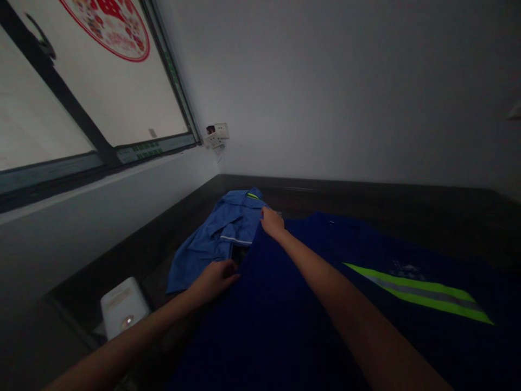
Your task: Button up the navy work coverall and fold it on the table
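Note:
A dark blue work jacket [277,304] lies spread in front of me, with a yellow-green and grey reflective stripe [423,290] across its right part. My right hand [272,221] is pinched on the far left edge of this jacket. Nearer to me, my left hand [217,276] grips the same edge between thumb and fingers. Behind and left of both hands rests a lighter blue garment [215,228], loosely bunched, with a white piping line and a bit of yellow-green trim. The near part of the dark jacket is lost in shadow.
At the left stands a white box-like object [124,307], partly behind my left forearm. A dark surface [407,212] runs back to the grey wall [345,98]. The window [101,92] is at the upper left, and power sockets [215,136] sit near the corner.

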The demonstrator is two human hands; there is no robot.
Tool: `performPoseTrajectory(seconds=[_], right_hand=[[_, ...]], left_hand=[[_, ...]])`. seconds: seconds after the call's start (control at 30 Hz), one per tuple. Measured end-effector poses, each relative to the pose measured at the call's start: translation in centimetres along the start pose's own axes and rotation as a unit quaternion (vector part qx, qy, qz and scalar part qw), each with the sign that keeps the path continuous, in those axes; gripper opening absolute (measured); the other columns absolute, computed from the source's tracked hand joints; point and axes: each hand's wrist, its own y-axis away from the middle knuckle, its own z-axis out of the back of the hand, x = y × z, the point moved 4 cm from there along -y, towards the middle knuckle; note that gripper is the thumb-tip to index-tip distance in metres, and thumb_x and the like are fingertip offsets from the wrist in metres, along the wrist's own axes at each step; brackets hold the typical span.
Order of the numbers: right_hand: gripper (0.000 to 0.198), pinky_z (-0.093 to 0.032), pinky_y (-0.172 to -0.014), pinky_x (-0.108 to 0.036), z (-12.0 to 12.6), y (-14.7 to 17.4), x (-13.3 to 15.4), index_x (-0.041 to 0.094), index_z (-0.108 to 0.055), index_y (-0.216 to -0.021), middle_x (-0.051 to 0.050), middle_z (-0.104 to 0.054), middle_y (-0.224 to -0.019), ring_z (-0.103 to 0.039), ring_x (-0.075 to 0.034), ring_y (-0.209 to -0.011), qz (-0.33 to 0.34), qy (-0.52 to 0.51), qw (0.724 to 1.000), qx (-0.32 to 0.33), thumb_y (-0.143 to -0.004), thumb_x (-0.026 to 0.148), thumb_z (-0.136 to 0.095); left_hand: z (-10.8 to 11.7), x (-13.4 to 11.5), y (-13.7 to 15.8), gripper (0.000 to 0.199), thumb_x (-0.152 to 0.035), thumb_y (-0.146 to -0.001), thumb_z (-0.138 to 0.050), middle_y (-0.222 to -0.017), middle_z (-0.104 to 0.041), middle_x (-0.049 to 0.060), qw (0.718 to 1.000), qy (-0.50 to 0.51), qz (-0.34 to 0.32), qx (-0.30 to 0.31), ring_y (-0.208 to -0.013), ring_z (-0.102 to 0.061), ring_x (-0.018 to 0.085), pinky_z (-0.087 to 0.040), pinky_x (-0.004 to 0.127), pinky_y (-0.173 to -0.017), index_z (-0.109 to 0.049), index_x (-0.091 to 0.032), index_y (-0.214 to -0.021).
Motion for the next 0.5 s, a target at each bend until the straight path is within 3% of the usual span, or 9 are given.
performPoseTrajectory(seconds=[0.13,0.37,0.5], right_hand=[[0.02,-0.042,-0.078,-0.027,-0.4,-1.0,-0.3,0.02,-0.058,-0.101,-0.007,-0.066,-0.102,-0.06,-0.019,-0.096,0.002,-0.018,1.0,0.025,-0.082,0.014,-0.052],[0.02,-0.042,-0.072,-0.023,-0.9,-2.1,-0.3,0.024,-0.056,-0.102,-0.002,-0.065,-0.103,-0.06,-0.015,-0.092,0.002,-0.027,1.0,0.009,-0.084,0.018,-0.052],[0.02,-0.041,-0.073,-0.026,-1.6,-1.4,-0.1,0.023,-0.055,-0.106,-0.004,-0.066,-0.099,-0.06,-0.018,-0.093,0.003,-0.001,1.0,-0.006,-0.086,0.02,-0.051]], left_hand=[[-0.2,0.3,0.1,0.024,-0.036,-0.086,-0.046,-0.085,-0.067,0.003,0.999,0.048,-0.017,0.013,-0.075,-0.063,0.017,-0.044,0.026,-0.064,-0.059,-0.018,-0.094],[-0.6,0.1,0.8,0.042,-0.026,-0.088,-0.044,-0.085,-0.062,0.001,0.996,0.059,-0.055,-0.04,-0.076,-0.061,0.016,-0.045,0.027,-0.069,-0.036,-0.023,-0.13],[-1.1,0.6,1.0,0.036,-0.022,-0.09,-0.039,-0.097,-0.063,0.003,0.995,0.043,-0.076,-0.037,-0.087,-0.061,0.016,-0.047,0.028,-0.076,-0.043,-0.025,-0.125]])
